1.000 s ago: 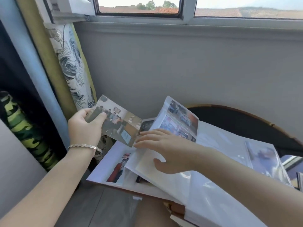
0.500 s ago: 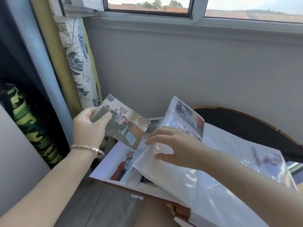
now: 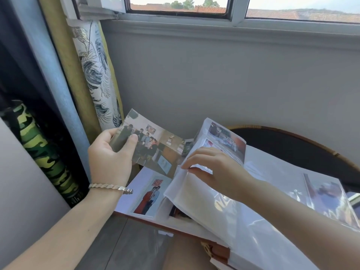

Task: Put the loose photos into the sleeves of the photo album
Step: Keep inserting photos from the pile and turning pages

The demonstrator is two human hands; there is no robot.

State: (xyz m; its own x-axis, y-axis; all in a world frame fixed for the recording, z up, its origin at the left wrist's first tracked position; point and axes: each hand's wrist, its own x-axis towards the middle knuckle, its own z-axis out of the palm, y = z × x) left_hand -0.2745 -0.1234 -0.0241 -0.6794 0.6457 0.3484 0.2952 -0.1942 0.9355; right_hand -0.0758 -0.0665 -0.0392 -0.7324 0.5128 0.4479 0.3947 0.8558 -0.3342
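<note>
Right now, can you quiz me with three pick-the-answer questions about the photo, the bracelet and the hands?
1. Where is the loose group photo?
A) held in the left hand
B) flat on the floor
C) tucked inside a sleeve

2. What colour is the bracelet?
A) red
B) silver
C) black

3. What is the right hand doing?
A) making a fist in the air
B) holding a pen
C) resting on a clear sleeve page

Answers:
1 A: the thumb and fingers pinch the photo's left end, above the album.
2 B: the band on the left wrist shines silver.
3 C: the hand lies nearly straight on the page's plastic edge.
</note>
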